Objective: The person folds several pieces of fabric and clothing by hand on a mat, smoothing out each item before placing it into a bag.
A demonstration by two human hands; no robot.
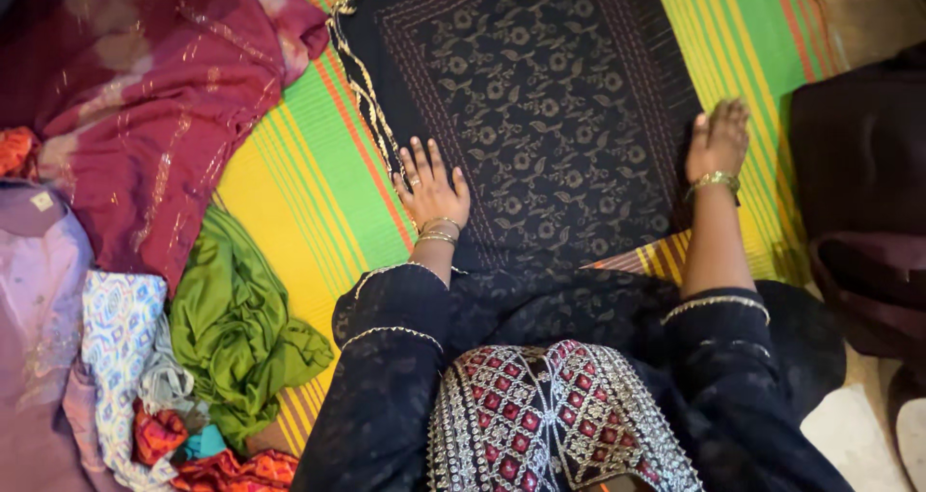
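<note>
**Dark patterned cloth on striped mat, both hands flat**

- Dark floral cloth (540, 96): spread flat on striped mat (318, 164), centre of view, near end by person's lap.
- Left hand (431, 188): palm down, fingers spread, pressing cloth's left edge; ring, bangles at wrist.
- Right hand (718, 140): palm down, fingers close together, on cloth's right edge; gold bangle.
- Maroon fabric (145, 96): heaped upper left, partly on mat.
- Green garment (241, 328): crumpled, lower left.
- Light blue print cloth (121, 333): beside green garment.

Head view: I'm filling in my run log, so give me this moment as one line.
left hand: flat on dark patterned cloth | right hand: flat on its right edge | under: striped mat
</note>
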